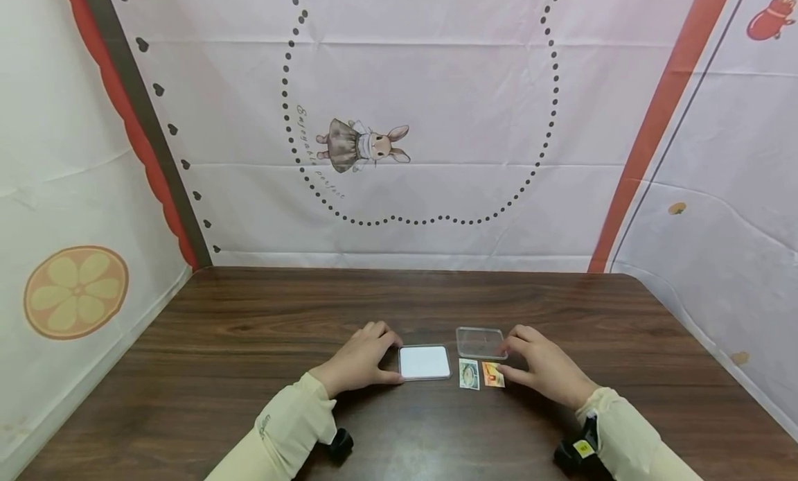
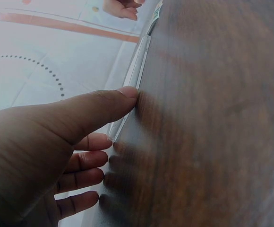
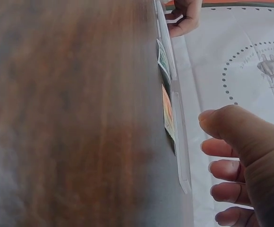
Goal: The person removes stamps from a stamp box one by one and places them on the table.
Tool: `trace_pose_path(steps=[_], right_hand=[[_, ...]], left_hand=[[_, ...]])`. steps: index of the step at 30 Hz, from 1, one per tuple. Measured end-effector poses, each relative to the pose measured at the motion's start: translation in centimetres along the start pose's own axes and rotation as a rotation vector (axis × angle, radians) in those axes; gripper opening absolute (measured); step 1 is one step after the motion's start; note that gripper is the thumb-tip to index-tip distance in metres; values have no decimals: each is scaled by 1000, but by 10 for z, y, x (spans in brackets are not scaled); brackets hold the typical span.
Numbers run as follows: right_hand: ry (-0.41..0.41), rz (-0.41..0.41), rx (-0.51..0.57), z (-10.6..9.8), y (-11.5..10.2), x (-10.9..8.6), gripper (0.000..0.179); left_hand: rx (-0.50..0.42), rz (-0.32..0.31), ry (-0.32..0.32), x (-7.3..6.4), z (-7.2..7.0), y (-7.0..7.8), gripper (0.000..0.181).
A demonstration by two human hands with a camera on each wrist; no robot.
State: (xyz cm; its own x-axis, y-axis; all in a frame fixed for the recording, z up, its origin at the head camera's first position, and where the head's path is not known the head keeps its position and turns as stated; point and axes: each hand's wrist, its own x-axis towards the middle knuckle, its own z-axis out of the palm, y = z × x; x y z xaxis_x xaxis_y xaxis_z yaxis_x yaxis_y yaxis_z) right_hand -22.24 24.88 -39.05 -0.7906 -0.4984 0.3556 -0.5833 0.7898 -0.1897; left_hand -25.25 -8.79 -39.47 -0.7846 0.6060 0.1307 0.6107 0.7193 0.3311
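Observation:
A shallow clear plastic case point(image 1: 424, 362) with a white insert lies flat on the table. My left hand point(image 1: 364, 360) holds its left side, thumb at the near corner and index fingertip at the far one; the left wrist view shows the thumb point(image 2: 127, 92) on its edge. Right of the case lie two small stamps with toothed edges, a green one point(image 1: 469, 374) and an orange one point(image 1: 492, 375). Behind them rests a clear lid point(image 1: 480, 342). Beside the lid and the orange stamp hovers my right hand point(image 1: 545, 366), fingers loosely bent, holding nothing.
The dark wood-grain table point(image 1: 249, 315) runs back to a printed cloth point(image 1: 436, 120) that hangs behind it and along both sides. Black wrist cameras sit at the left cuff point(image 1: 339, 445) and the right cuff point(image 1: 576, 450).

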Motion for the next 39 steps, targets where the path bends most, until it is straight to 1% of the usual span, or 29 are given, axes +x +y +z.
trace_pose_path(steps=[9, 17, 29, 39], right_hand=[[-8, 27, -8, 0, 2, 1, 16], [1, 14, 4, 3, 7, 3, 16], [-24, 54, 7, 5, 10, 7, 16], [11, 27, -7, 7, 13, 10, 18]], left_hand=[[3, -2, -7, 1, 2, 0, 53], [2, -4, -13, 1, 2, 0, 52], [14, -1, -1, 0, 2, -1, 52], [10, -4, -2, 0, 1, 0, 51]])
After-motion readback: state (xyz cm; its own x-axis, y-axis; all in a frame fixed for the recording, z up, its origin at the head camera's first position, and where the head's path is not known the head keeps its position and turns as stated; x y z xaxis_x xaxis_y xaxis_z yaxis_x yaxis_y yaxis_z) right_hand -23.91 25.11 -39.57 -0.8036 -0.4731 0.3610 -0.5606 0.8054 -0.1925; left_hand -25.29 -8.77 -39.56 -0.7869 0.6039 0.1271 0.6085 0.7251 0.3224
